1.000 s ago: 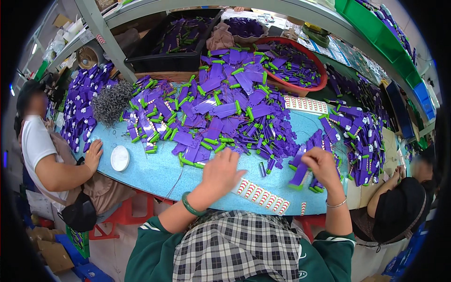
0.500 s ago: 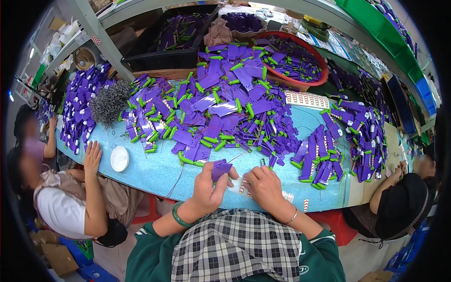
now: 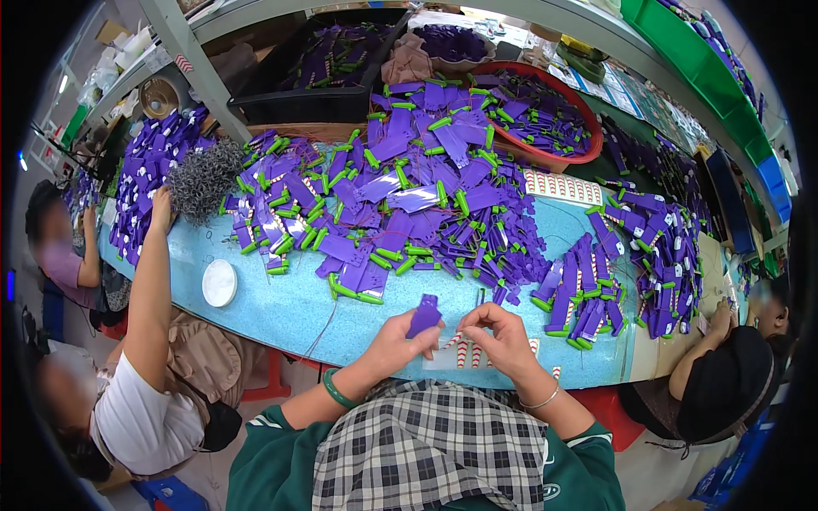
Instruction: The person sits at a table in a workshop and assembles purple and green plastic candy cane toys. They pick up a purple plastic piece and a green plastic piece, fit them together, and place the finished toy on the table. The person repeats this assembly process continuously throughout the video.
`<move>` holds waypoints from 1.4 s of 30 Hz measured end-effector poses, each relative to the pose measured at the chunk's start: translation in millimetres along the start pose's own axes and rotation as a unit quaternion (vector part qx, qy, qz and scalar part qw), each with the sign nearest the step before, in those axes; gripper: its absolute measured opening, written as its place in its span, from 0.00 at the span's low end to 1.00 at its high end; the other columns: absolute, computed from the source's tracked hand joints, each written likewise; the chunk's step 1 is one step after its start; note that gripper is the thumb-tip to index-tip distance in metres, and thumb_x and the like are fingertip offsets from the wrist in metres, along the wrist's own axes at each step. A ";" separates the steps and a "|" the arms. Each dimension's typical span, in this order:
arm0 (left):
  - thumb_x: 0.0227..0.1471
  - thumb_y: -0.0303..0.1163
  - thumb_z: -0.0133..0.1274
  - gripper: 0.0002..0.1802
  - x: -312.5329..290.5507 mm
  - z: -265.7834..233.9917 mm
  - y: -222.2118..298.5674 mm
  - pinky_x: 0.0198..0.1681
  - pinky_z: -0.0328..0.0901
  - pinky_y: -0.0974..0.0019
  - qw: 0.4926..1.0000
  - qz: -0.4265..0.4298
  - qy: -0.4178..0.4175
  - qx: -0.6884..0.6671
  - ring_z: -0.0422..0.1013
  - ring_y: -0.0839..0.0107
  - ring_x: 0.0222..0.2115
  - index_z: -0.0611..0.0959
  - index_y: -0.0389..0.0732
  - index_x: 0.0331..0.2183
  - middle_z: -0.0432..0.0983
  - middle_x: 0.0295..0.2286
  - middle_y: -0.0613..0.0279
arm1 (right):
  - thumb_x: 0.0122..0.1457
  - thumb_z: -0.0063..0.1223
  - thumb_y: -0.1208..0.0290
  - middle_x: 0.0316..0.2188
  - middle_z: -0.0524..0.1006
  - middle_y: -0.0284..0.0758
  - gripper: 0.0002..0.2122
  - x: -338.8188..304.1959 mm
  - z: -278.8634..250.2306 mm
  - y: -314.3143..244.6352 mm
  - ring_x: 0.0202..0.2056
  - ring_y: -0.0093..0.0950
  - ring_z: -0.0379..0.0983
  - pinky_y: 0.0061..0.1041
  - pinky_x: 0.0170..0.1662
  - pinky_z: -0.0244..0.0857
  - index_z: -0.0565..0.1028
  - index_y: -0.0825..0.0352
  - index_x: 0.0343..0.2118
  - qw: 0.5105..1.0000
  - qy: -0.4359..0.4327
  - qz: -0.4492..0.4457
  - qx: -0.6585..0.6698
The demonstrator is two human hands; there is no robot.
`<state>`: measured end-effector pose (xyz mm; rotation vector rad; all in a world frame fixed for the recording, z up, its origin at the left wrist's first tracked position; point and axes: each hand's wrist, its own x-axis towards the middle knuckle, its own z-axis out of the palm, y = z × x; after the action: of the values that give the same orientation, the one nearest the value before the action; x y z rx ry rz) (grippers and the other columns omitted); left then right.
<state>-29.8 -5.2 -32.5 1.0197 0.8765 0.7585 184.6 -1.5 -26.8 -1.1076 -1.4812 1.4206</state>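
Left hand (image 3: 394, 343), head view: a flat purple piece (image 3: 424, 314) is gripped between the thumb and the fingers, with its upper end left exposed above them. The piece is held over the near part of the blue table (image 3: 268, 311), in front of the body. By the right hand (image 3: 504, 342), a small striped sticker (image 3: 452, 341) in red and white is pinched between the thumb and a fingertip. The sticker is held just beside the left fingertips; whether the piece is touched by it cannot be told. Below the hands, a sticker sheet (image 3: 474, 354) with similar red-and-white strips is laid on the table and partly covered by the right hand. A green bangle (image 3: 337, 389) is worn on the left wrist, a thin bracelet (image 3: 544, 399) on the right.

Beyond the hands, much of the table is covered by a large heap (image 3: 396, 230) of purple parts with green ends. To its right, a smaller pile (image 3: 581, 294) of such parts is placed. Behind the heap, a red basin (image 3: 596, 146) is filled with purple parts. At left, a round white dish (image 3: 219, 284) is set down near a grey wire tangle (image 3: 204, 181).
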 end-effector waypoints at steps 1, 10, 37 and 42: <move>0.54 0.27 0.53 0.09 -2.2 3.3 4.7 0.27 0.68 0.73 1.000 -0.007 0.001 0.010 0.71 0.77 0.22 0.78 0.33 0.36 0.75 0.24 0.63 | 0.51 0.56 0.79 0.30 0.77 0.35 0.05 1.4 -2.2 -9.1 0.34 0.28 0.73 0.27 0.38 0.65 0.75 0.68 0.32 0.998 -0.004 -0.015 -0.061; 0.54 0.28 0.54 0.06 -0.2 15.9 24.4 0.22 0.65 0.74 0.998 0.025 0.031 -0.051 0.70 0.76 0.19 0.79 0.35 0.29 0.75 0.22 0.63 | 0.51 0.56 0.78 0.40 0.73 0.37 0.07 -0.1 16.4 -46.4 0.38 0.26 0.70 0.23 0.39 0.64 0.73 0.70 0.33 0.987 0.098 -0.091 -0.091; 0.54 0.20 0.37 0.30 -6.1 22.2 21.4 0.53 0.64 0.47 0.960 -0.016 -0.087 -0.267 0.62 0.62 0.54 0.55 0.43 0.58 0.62 0.52 0.56 | 0.51 0.59 0.79 0.23 0.74 0.30 0.05 -5.1 28.4 -14.7 0.26 0.17 0.69 0.17 0.32 0.64 0.71 0.68 0.27 0.995 0.089 -0.025 0.027; 0.54 0.20 0.37 0.30 -5.7 21.2 19.1 0.53 0.65 0.49 0.962 -0.009 -0.098 -0.256 0.63 0.62 0.54 0.55 0.43 0.58 0.62 0.52 0.57 | 0.51 0.59 0.79 0.24 0.73 0.31 0.06 -6.4 28.5 -15.0 0.27 0.18 0.69 0.18 0.32 0.64 0.71 0.69 0.27 0.995 0.094 -0.028 0.015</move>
<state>-16.1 -11.8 -7.7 0.6112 0.4780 0.7996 158.5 -16.2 -13.5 -1.1400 -1.3428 1.2586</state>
